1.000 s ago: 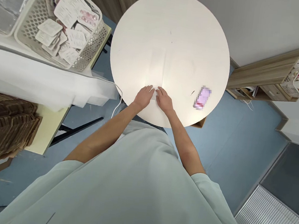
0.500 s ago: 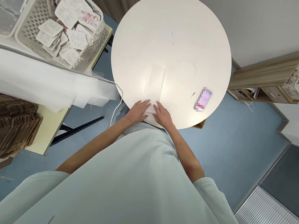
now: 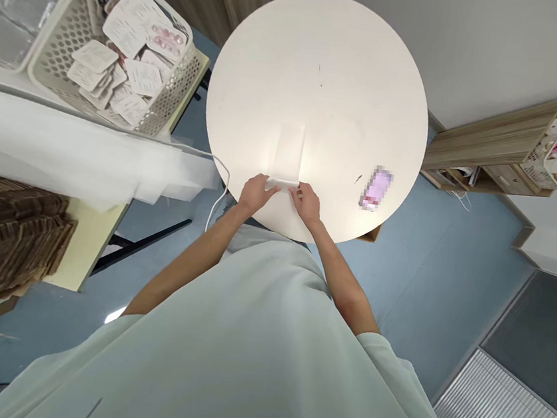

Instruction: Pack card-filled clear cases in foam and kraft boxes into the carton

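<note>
A narrow, thin white sheet (image 3: 290, 151) lies on the round white table (image 3: 355, 63), its length running away from me. Its near end is turned up into a fold or roll. My left hand (image 3: 254, 194) grips the left corner of this end between thumb and fingers. At the right corner, my right hand (image 3: 308, 204) does the same, fingers curled and thumb close by. Whether the sheet is paper or thin foam I cannot tell. To the right on the table lies a pixelated purple phone-like object (image 3: 376, 188).
On the left stands a perforated basket (image 3: 47, 72) of small printed cards, beside a bin of clear plastic boxes (image 3: 9, 10). White sheeting (image 3: 89, 147) and stacked brown cardboard (image 3: 3, 238) are below. A white cable (image 3: 226, 176) hangs at the table's left edge. A wooden cabinet (image 3: 492, 136) stands right.
My hands lay flat on the sheet's near end; now they pinch its corners, and that end is lifted and turned over away from me. The view has shifted slightly.
</note>
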`<state>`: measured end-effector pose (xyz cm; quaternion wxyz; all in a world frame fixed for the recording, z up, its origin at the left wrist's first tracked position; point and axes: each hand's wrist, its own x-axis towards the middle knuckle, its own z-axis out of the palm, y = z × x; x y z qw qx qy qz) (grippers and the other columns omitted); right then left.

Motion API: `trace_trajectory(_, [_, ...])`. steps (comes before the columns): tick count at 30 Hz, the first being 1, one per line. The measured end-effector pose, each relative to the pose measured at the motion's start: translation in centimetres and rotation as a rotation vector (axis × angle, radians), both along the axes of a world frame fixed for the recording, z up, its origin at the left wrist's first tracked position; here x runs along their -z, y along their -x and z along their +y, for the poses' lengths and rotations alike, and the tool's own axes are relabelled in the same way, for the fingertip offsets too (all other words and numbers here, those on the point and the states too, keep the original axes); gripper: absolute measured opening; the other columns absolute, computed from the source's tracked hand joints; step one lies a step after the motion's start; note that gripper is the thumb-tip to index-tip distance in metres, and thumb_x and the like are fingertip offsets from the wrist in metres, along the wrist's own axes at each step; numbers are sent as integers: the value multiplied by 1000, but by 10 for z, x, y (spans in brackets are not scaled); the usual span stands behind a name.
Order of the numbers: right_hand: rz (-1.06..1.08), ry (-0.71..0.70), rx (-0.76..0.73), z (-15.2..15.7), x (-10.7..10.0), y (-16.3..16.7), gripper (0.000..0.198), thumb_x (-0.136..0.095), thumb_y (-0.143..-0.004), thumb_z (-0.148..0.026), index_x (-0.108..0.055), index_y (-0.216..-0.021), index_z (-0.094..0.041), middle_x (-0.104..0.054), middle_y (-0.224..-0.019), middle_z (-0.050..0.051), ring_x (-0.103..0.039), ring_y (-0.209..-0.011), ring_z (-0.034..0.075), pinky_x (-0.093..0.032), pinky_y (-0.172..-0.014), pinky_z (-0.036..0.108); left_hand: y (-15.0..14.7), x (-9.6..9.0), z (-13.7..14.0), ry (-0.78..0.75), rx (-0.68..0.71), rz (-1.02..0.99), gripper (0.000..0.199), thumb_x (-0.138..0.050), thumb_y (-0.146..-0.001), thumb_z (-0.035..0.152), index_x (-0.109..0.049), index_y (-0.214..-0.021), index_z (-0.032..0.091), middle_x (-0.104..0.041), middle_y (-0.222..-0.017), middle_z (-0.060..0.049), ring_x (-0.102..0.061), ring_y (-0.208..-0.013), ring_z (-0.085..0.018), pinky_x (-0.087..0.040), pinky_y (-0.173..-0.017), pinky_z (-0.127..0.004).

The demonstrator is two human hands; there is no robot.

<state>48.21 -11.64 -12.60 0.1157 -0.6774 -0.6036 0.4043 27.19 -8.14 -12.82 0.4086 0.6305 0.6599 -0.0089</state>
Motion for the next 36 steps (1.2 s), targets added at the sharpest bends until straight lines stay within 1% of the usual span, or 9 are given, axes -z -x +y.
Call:
trace_trajectory(4, [-12,14,120,13,13,7,34,-58,-115,-47,-73,-127,-19,-74,-124,11,-75,-96,21,-63,-96,37,-10,1,4,23,-6,91,32,-68,-104,45,-71,-119,17,-76,-121,-19,-72,-118,-41,-55,-108,-52])
trace_trajectory(8, [-69,-21,174,24,20,13,43,-61,-113,-41,-63,-151,-22,-69,-139,14,-76,-112,25,-66,-101,42,-18,1,5,-98,-86,92,65,-67,-104,42,-51,-159,13,-63,-154,-27,-61,-143,-46,-47,-121,-59])
trace_trajectory(10, [-106,-105,77,29,20,14,45,-57,-114,-35,-60,-157,-22,-63,-155,16,-68,-137,29,-63,-112,47,-19,1,8,-187,-14,37,74,-65,-105,37,-40,-171,13,-50,-171,-27,-45,-161,-46,-39,-130,-60])
trace_trajectory(13, [-135,-165,-185,35,16,12,46,-43,-116,-21,-60,-158,-19,-53,-173,16,-46,-164,30,-50,-131,52,-16,3,17,-220,211,-58,68,-57,-105,24,-44,-170,12,-46,-177,-23,-34,-171,-39,-27,-139,-58])
trace_trajectory(17, [-140,-142,-349,26,11,5,55,-42,-117,-26,-47,-171,-16,-37,-185,15,-33,-174,29,-42,-138,53,-7,3,20,-207,356,-63,66,-53,-105,20,-47,-169,6,-46,-178,-24,-38,-169,-37,-24,-141,-56])
trace_trajectory(20, [-175,-114,-401,2,8,4,63,-50,-115,-30,-41,-175,-13,-30,-188,17,-28,-176,32,-41,-138,52,2,0,3,-211,402,-68,69,-52,-106,25,-45,-172,8,-43,-180,-22,-36,-171,-36,-23,-142,-55])
trace_trajectory(28, [-174,-99,-458,-63,3,-1,62,-46,-117,-38,-44,-174,-13,-38,-184,19,-35,-173,33,-43,-136,54,19,-3,-61,-130,497,-90,80,-63,-102,34,-41,-175,11,-38,-184,-18,-34,-172,-32,-21,-143,-50])
trace_trajectory(32, [-131,-94,-427,-51,2,-11,58,-43,-119,-46,-52,-168,-15,-47,-179,20,-52,-163,35,-49,-130,54,20,1,-49,-126,362,-126,68,-65,-103,42,-57,-166,17,-57,-172,-16,-52,-161,-33,-32,-138,-51])
trace_trajectory(36, [-118,-47,-252,-25,1,-10,51,-38,-121,-50,-59,-156,-19,-68,-158,19,-74,-130,34,-61,-110,50,18,2,-17,-92,210,-152,48,-60,-107,55,-77,-135,20,-78,-143,-16,-72,-132,-37,-51,-118,-49])
